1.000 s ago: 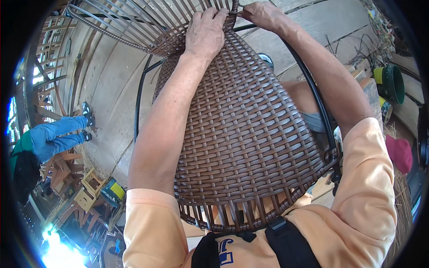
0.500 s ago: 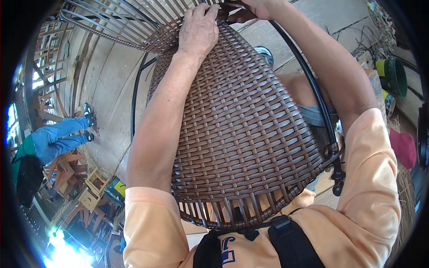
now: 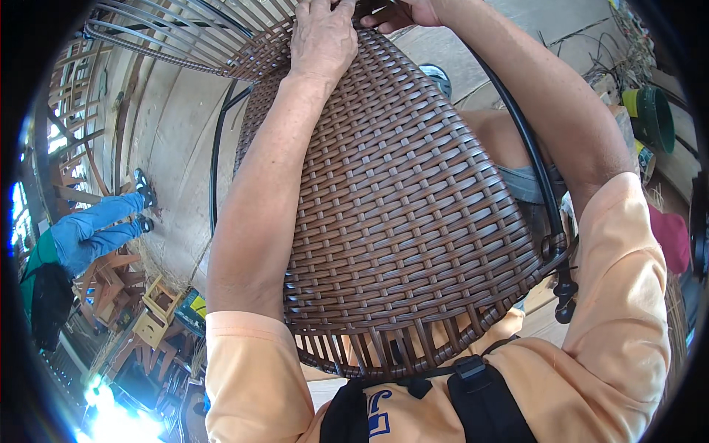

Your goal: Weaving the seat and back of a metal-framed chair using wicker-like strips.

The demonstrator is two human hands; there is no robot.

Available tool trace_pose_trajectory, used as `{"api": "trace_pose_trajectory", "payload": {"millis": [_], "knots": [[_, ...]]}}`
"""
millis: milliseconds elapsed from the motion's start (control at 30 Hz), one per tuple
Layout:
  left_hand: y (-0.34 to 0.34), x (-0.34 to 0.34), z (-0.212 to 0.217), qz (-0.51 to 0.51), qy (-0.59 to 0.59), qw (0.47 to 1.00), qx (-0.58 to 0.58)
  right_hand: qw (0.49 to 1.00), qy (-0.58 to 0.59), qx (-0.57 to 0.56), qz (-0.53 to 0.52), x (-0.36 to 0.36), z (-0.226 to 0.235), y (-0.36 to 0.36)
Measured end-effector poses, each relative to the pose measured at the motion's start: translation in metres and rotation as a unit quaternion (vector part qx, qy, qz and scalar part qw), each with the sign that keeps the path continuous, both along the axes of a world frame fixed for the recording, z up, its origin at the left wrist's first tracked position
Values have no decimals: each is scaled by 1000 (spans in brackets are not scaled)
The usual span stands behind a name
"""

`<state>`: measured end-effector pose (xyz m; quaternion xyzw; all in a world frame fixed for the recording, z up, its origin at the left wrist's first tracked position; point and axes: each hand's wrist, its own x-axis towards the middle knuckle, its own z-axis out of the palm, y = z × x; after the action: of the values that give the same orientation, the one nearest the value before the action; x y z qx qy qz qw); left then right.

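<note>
A brown wicker chair (image 3: 391,192) lies before me, its tightly woven panel reaching from my chest to the top of the view. My left hand (image 3: 323,38) rests at the far end of the weave, fingers bent and closed over the strands, their tips cut off or hidden. Just to its right, my right hand (image 3: 410,13) is closed at the weave's far right corner, with a dark wicker strand at its fingers. Part of that hand is out of view. Beyond my left hand, unwoven strands (image 3: 199,37) fan out. A black frame tube (image 3: 521,129) passes under my right forearm.
At left a person in jeans (image 3: 100,229) is on the floor area beside wooden chair parts (image 3: 111,284) and a small yellow wooden piece (image 3: 151,325). On the right are a dark green bucket (image 3: 653,118), a red cloth-like item (image 3: 668,240) and loose strands (image 3: 605,63).
The chair and both hands have shifted slightly up and left in view. The strand looping beside my right hand shows less now. Both hands remain at the far end of the weave.
</note>
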<state>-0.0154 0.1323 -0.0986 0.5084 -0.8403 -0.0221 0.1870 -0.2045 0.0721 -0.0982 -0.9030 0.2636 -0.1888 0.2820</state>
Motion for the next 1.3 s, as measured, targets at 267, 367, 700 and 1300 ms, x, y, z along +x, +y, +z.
{"api": "trace_pose_trajectory", "payload": {"millis": [267,367,700,1300], "knots": [[-5,-8,-2,25,24,999,-18,981,191,17,31,11,-3,-24],[-5,-8,0,52,2,999,-15,957,41,287,22,16,-24,-23],[-4,-24,10,94,-20,995,11,984,-5,30,175,1,-15,-30],[0,-16,10,77,-40,995,40,949,174,-75,-251,-12,-53,-25]]}}
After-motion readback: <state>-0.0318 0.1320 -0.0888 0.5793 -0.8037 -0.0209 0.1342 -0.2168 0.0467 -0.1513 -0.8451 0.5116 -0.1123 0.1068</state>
